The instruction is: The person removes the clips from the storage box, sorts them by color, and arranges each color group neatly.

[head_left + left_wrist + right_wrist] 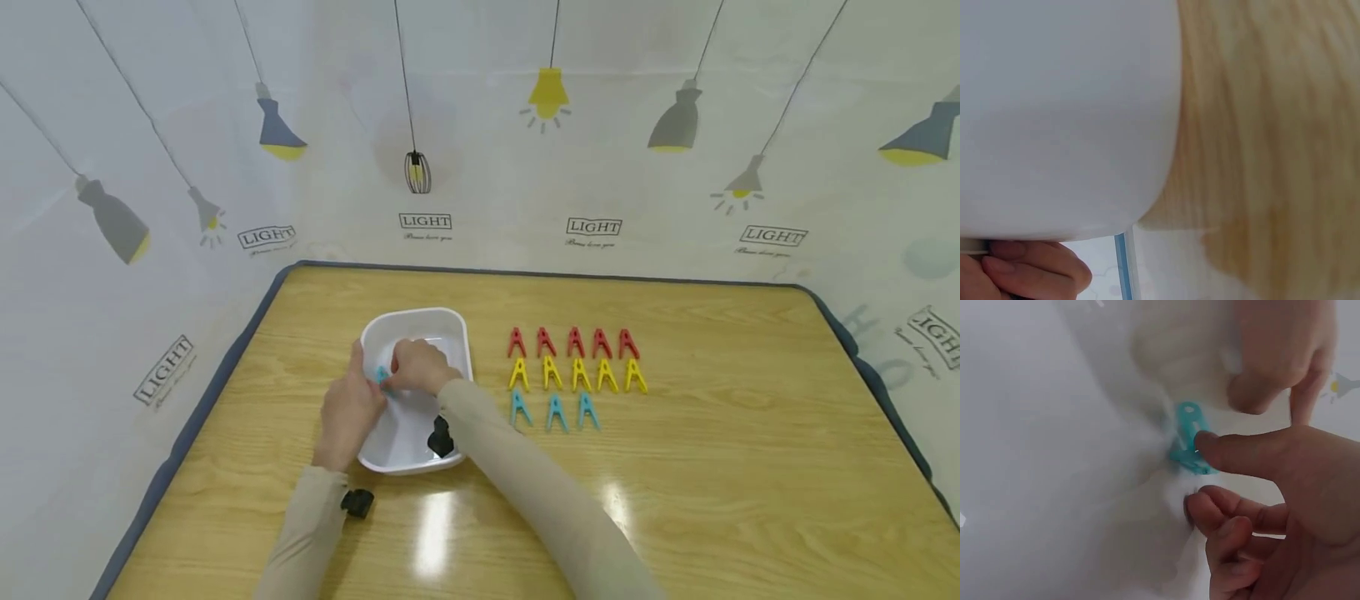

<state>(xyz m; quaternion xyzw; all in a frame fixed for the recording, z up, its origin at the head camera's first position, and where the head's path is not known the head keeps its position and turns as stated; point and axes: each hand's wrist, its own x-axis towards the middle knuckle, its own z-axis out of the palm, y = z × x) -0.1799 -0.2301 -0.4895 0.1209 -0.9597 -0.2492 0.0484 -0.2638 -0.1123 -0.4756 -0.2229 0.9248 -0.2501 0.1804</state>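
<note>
My left hand (351, 412) grips the left side of a white plastic basin (397, 467) on the wooden table. In the left wrist view its fingers (1041, 269) show beside the basin's white wall (1072, 125). Inside the basin, my right hand (422, 367) is at a light-blue clothespin (382, 374). The right wrist view shows the thumb (1241, 453) overlapping that clothespin (1189, 419), while the bent fingers sit a little below it, apart from the thumb. More blue plastic shows under the thumb; I cannot tell whether it is a second clothespin.
Right of the basin lie rows of clothespins: several red (575, 342) at the back, several yellow (579, 375) in the middle, three light-blue (556, 412) in front. A patterned curtain (487, 167) surrounds the table (712, 483). Black wrist cameras (358, 503) sit by both cuffs.
</note>
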